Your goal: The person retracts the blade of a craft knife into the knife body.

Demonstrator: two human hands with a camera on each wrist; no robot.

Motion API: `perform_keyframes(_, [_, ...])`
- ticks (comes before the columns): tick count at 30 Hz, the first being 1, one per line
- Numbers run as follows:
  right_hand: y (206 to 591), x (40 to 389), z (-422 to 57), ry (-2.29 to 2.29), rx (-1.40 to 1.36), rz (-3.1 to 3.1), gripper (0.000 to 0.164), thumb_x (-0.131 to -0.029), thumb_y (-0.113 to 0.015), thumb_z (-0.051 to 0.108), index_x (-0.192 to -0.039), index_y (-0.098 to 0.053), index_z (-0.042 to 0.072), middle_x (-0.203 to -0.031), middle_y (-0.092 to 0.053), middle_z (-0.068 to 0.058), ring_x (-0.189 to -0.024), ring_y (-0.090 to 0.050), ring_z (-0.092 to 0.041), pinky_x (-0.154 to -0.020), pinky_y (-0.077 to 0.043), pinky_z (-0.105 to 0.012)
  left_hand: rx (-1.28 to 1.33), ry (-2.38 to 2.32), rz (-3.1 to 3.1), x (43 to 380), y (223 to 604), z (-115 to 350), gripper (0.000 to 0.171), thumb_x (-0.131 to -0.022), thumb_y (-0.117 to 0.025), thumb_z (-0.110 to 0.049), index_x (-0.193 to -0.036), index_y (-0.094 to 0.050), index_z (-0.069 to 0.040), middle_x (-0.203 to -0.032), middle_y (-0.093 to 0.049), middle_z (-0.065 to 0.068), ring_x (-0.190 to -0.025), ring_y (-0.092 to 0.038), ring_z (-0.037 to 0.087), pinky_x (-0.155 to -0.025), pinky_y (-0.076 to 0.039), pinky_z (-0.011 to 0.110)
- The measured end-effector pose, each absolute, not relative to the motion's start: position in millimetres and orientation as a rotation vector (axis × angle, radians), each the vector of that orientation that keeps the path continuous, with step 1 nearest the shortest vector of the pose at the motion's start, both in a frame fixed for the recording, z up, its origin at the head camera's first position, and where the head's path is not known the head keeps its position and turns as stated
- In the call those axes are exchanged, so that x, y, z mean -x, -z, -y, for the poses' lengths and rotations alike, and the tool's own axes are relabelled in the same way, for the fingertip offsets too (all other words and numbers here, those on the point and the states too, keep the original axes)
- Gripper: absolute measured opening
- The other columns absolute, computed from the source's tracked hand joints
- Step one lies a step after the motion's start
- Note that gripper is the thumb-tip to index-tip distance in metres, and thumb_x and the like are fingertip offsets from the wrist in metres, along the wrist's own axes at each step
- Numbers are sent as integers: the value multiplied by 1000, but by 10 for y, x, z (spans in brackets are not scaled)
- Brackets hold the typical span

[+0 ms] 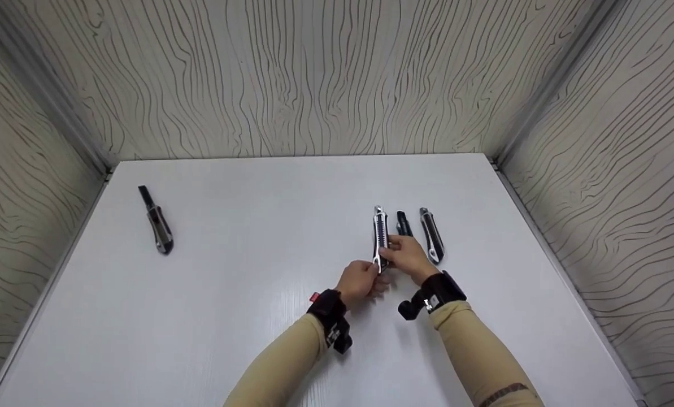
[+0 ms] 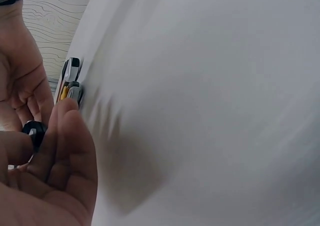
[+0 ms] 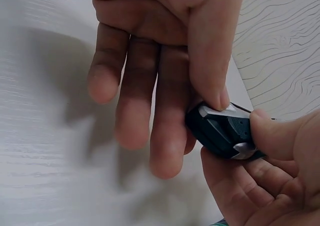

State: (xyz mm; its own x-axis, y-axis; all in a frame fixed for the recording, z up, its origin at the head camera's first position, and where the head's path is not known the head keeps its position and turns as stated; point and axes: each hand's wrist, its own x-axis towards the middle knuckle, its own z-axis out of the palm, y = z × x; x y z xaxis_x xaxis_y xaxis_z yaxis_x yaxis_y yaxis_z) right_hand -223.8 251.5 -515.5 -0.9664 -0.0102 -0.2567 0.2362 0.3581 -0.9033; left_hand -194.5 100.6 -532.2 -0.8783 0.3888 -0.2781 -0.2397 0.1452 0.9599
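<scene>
A silver-and-black utility knife is held between both hands, right of the table's middle in the head view, its narrow tip pointing toward the back wall. My left hand pinches its near end between thumb and fingers. From the right side, my right hand grips the knife's body, thumb on top. The right wrist view shows the knife's dark rounded end with both thumbs on it and the right hand's other fingers extended. Only a small dark part of the knife shows in the left wrist view.
Just beyond the right hand lies a black cutter, partly covered by that hand. Another silver-and-black utility knife lies to its right. A further utility knife lies far left on the white table. Wood-patterned walls surround the back and sides.
</scene>
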Motion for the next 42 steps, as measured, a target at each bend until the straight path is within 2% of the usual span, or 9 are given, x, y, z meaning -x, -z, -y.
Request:
perform_keyframes(8, [5190, 2284, -2477, 1574, -231, -2462, 44, -93, -59, 3, -134, -49, -11, -114, -66, -28, -84, -65, -15, -73, -57, -26, -157, -1747, -1962, 1950, 5330, -868, 29, -95, -46, -12, -97, -69, 6, -90, -74, 20, -61, -62, 12, -56, -54, 26])
perform_keyframes(14, [5233, 2309, -2459, 1325, -202, -2641, 43, -90, -66, 10, -128, -57, -8, -108, -70, -24, -83, -65, -18, -67, -50, -22, -117, -1717, -1966, 1974, 5340, -714, 31, -100, -46, -15, -115, -63, 6, -96, -75, 15, -78, -72, 25, -64, -57, 30])
perform_keyframes(17, [5249, 2315, -2455, 1215, -177, -2713, 43, -89, -66, 12, -127, -58, -8, -108, -70, -24, -89, -66, -23, -72, -52, -28, -101, -1719, -1968, 1985, 5349, -660, 34, -100, -46, -16, -122, -59, 7, -97, -75, 15, -81, -73, 26, -67, -58, 32])
perform_keyframes(22, [5256, 2332, -2435, 1040, -161, -2816, 40, -89, -67, 17, -122, -63, -4, -106, -70, -19, -94, -64, -28, -84, -52, -38, -78, -1717, -1965, 1995, 5341, -600, 36, -101, -47, -18, -125, -58, 7, -97, -75, 13, -78, -72, 20, -70, -59, 33])
perform_keyframes(28, [5228, 2365, -2408, 970, -158, -2859, 33, -88, -67, 18, -114, -68, -3, -95, -70, -15, -87, -62, -27, -80, -50, -39, -57, -1704, -1974, 2019, 5320, -529, 38, -101, -47, -20, -127, -58, 5, -96, -75, 9, -77, -70, 16, -70, -59, 32])
perform_keyframes(33, [5201, 2371, -2399, 916, -196, -2878, 33, -89, -66, 19, -112, -68, -4, -97, -71, -17, -88, -62, -29, -83, -49, -41, -54, -1703, -1980, 2036, 5312, -469, 39, -101, -48, -21, -129, -57, 5, -98, -75, 9, -78, -70, 14, -70, -58, 31])
perform_keyframes(35, [5196, 2375, -2389, 879, -204, -2895, 30, -89, -66, 20, -109, -70, -3, -95, -71, -16, -87, -63, -29, -81, -50, -41, -53, -1710, -1979, 2034, 5306, -444, 39, -101, -48, -21, -129, -57, 5, -99, -75, 10, -79, -70, 15, -71, -58, 31])
perform_keyframes(40, [5191, 2387, -2344, 794, -243, -2931, 20, -89, -67, 20, -92, -70, 1, -82, -68, -11, -73, -60, -23, -66, -45, -34, -54, -1736, -1967, 2025, 5296, -386, 39, -102, -48, -21, -129, -56, 5, -102, -74, 13, -82, -72, 19, -73, -59, 33])
perform_keyframes(42, [5189, 2380, -2323, 765, -259, -2947, 19, -89, -67, 20, -91, -70, 2, -80, -67, -10, -71, -58, -22, -63, -44, -33, -54, -1737, -1967, 2024, 5299, -364, 38, -102, -48, -21, -129, -56, 5, -102, -74, 13, -83, -72, 20, -74, -59, 33])
